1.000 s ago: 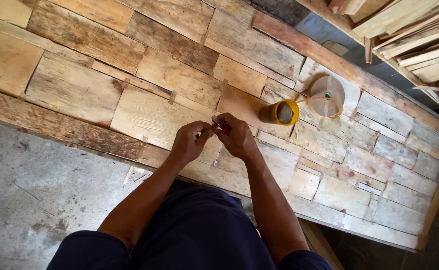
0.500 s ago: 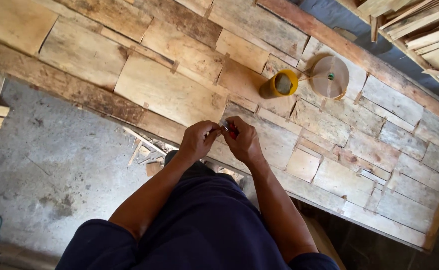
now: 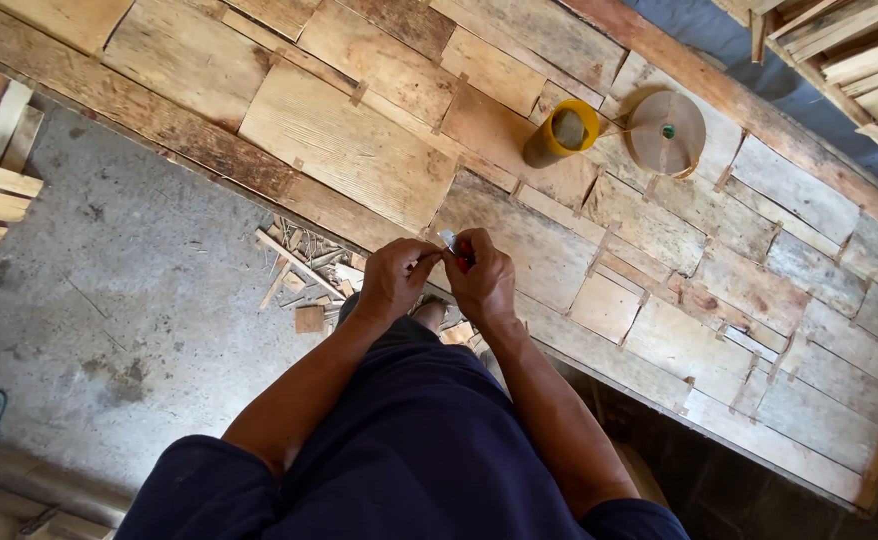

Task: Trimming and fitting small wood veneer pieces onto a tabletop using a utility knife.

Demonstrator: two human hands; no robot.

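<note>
A patchwork panel of weathered wooden boards (image 3: 359,150) lies over a grey concrete floor (image 3: 129,290). Above the panel's near edge, the left hand (image 3: 391,280) and right hand (image 3: 481,280) are drawn together, fingertips pinching a small red-and-silver object (image 3: 457,246) too small to identify. Wood offcuts (image 3: 304,275) litter the floor just beside the left hand. Further up the panel, well apart, stand a yellow cup (image 3: 562,133) and a tan spool (image 3: 665,132).
</note>
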